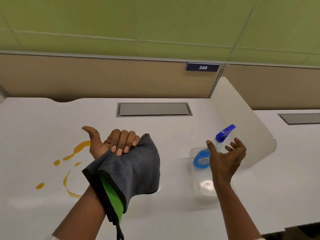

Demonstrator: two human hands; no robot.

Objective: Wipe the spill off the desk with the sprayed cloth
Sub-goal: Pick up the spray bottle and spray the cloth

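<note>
while the left hand [112, 144] is curled shut on the grey cloth [135, 168], palm up and thumb out, the cloth hangs over the wrist above the white desk [164, 215] and does not appear to touch the surface. the right hand [225, 156] is spread, fingers apart and empty, just in front of the spray bottle [204, 161], which seems to lie on its side, though its clear body is hard to read against the desk. the yellow spill [76, 153] sits left of the cloth hand: a blot, several drops and a curved ring, partly hidden behind the forearm. judged step: bringing the cloth down to the spill. recommended: turn the palm down, flatten the cloth under the fingers, start outside the ring and draw inward so liquid is gathered, not spread; catch the outlying drops; refold to a clean face for a second pass. risk: the dangling corner may drag through the ring
</note>
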